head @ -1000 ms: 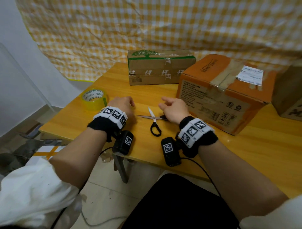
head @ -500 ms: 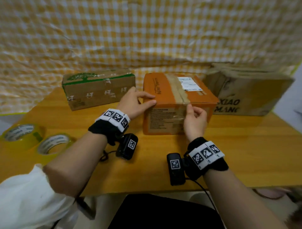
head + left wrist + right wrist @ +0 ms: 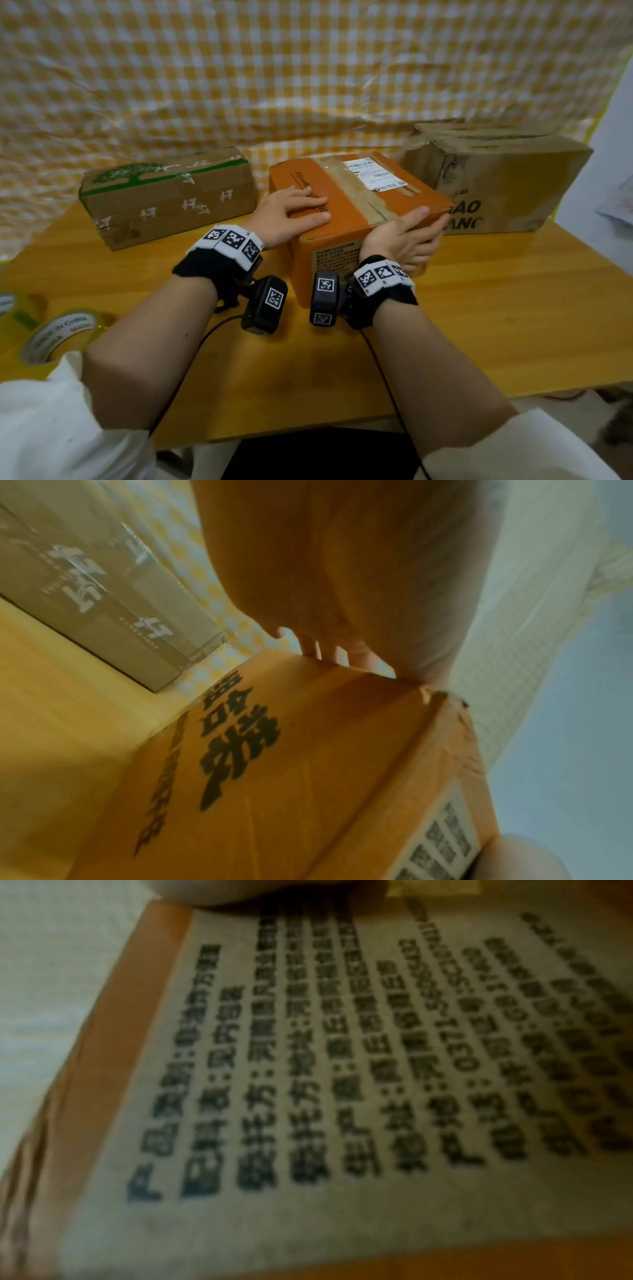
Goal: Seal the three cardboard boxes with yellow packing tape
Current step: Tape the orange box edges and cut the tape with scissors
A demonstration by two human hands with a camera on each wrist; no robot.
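On the bench (image 3: 479,308), the left hand (image 3: 287,214) now lies flat atop the orange box (image 3: 346,236), no longer at its side. The right hand (image 3: 399,240) has shifted to grip the front corner, thumb on top; the taped seam (image 3: 363,192) looks pressed down, so this box seems nearly sealed.

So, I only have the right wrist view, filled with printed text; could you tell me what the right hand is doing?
Observer: The right hand grips the near right corner of the orange box, thumb on the top edge.
Operator: Thanks, and the left hand?
Observer: The left hand lies flat on the box's top, fingers straight.
Operator: Where is the tape?
Observer: A tape roll lies on the table, far left, untouched.
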